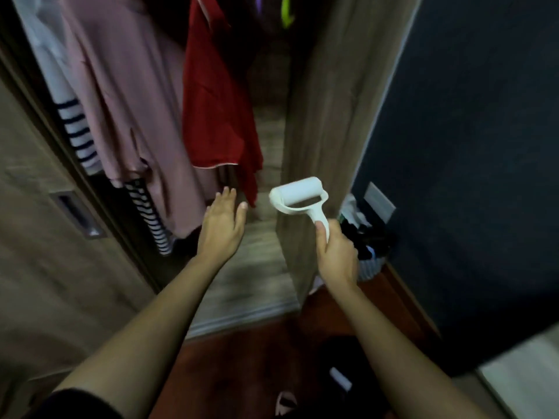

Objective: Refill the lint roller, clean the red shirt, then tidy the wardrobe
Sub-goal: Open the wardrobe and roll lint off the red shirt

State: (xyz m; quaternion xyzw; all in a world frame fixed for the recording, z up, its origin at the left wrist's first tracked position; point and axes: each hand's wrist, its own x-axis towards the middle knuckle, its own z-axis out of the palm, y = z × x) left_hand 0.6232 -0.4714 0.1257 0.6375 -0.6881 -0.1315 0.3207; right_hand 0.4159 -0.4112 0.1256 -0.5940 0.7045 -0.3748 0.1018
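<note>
Nearest to me is the red-brown floor (242, 373), with a small white object (340, 378) lying on it (too blurred for me to name); both bare forearms stretch forward over it. My view of the left hand (222, 225) shows it palm down with fingers straight and together, holding nothing; its thumb sits just beside the lowest corner of the red shirt (217, 110), and I cannot tell whether they touch. The right hand (335, 255) is wrapped round the handle of the white lint roller (298, 195), thumb laid along the handle; the roll points up and away, apart from the shirt, level with its hem. Behind that hand a basket (370, 267) of dark clothes stands against the dark wall. Further in, the shirt hangs in the open wardrobe (317, 116); to its left hang a pink garment (127, 101) and a striped one (78, 137).
</note>
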